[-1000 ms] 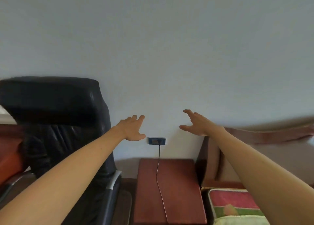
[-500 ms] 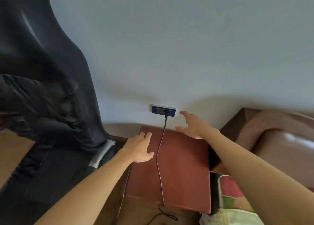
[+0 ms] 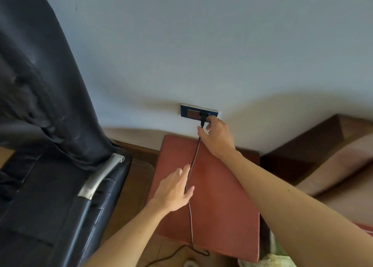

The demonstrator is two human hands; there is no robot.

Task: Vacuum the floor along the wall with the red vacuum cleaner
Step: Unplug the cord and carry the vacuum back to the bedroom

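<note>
the red vacuum is nowhere in shot, right hand (image 3: 217, 137) pinches the plug (image 3: 202, 118) in the wall socket (image 3: 189, 113), left hand (image 3: 173, 190) lies open by the cord (image 3: 190, 222) on the desk (image 3: 222, 206), so yanking it crooked could bend the prongs

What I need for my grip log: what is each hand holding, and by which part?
The right hand pinches the black cord just under its plug at the wall socket. The left hand holds nothing; it lies open beside the cord.
</note>
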